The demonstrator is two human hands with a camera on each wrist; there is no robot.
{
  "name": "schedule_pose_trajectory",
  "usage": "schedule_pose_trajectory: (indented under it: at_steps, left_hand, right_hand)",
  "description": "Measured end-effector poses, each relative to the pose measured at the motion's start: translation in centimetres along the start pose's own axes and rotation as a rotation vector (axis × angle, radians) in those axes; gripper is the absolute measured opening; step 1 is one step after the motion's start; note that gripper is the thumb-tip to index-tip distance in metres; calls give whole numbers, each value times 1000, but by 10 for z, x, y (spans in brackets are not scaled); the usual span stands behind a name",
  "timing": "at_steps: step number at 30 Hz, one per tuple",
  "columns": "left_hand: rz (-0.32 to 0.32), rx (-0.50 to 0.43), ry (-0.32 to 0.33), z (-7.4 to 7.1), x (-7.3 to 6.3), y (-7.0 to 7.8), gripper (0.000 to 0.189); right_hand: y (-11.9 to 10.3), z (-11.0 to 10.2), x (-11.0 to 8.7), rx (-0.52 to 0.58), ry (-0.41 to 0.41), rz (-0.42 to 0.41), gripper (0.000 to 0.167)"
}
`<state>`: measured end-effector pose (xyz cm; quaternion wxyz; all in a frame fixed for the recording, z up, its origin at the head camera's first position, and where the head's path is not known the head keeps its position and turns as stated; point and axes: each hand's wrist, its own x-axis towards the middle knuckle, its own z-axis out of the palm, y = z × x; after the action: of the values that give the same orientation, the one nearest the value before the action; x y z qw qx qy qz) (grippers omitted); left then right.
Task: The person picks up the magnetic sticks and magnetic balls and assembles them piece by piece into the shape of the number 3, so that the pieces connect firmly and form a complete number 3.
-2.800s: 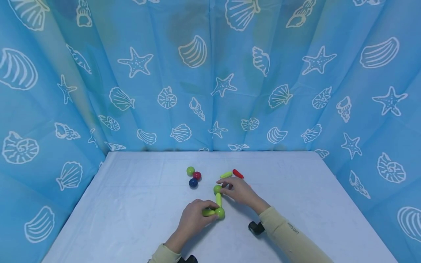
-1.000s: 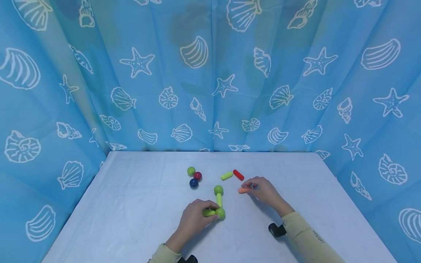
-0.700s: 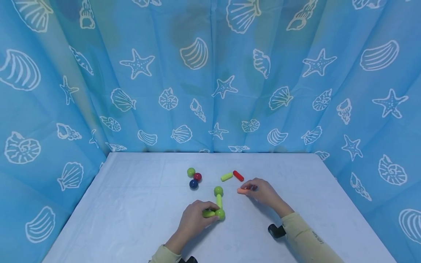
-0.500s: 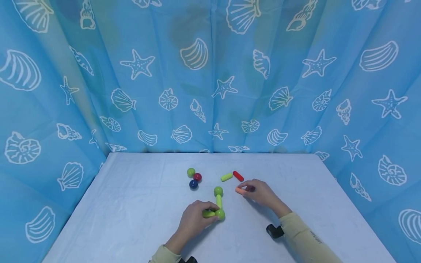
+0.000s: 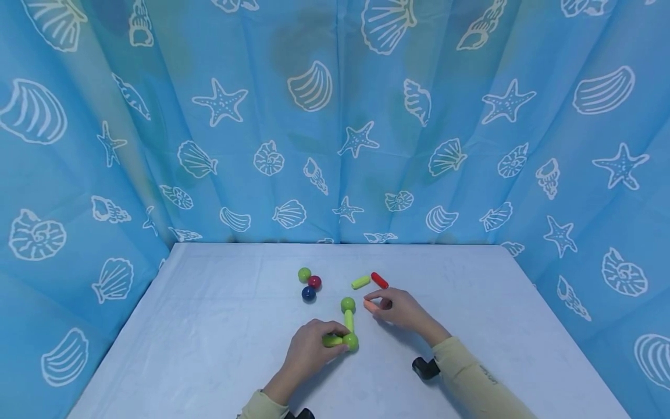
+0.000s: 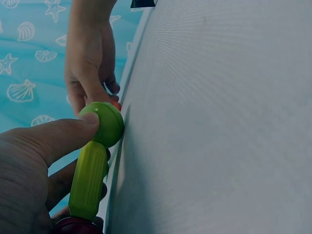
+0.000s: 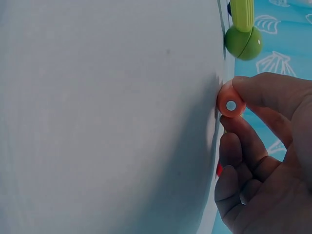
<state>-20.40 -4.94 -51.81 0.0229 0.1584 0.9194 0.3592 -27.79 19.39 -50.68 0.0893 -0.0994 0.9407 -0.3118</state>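
Observation:
My left hand (image 5: 312, 348) grips a built piece of green balls and light green magnetic rods. Its thumb presses the near green ball (image 6: 110, 124), and a light green rod (image 6: 87, 181) runs back between the fingers to a dark red ball (image 6: 75, 226) at the view's bottom edge. Another rod (image 5: 349, 322) leads away to the far green ball (image 5: 348, 304). Just right of that ball, my right hand (image 5: 404, 310) pinches an orange magnetic rod (image 5: 371, 306) between thumb and fingers. The orange rod's round end (image 7: 230, 105), with a pale disc at its centre, faces the right wrist camera.
Beyond the built piece lie a loose green ball (image 5: 304, 274), a red ball (image 5: 314, 282) and a dark blue ball (image 5: 309, 294), close together. A yellow-green rod (image 5: 360, 282) and a red rod (image 5: 379, 280) lie behind the right hand. A blue shell-patterned curtain (image 5: 335, 145) surrounds the white table (image 5: 209, 326).
My right hand left the far green ball, moved right to the orange rod and pinched it, then brought it back left towards that ball, turning it slightly. My left hand stayed in place.

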Motion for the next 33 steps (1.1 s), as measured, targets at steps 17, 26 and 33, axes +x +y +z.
schedule_pose_trajectory:
  at_steps: [17,26,33]
  left_hand:
    - [10,1,8,0,1,0,26]
    - [12,5,8,1,0,0,26]
    - [9,8,9,0,0,0,27]
  right_hand:
    - [-2,2,2,10,-38,-22,38]
    - [-2,2,2,36,-36,-3,37]
    - [-3,2,0,52,-44,17,35]
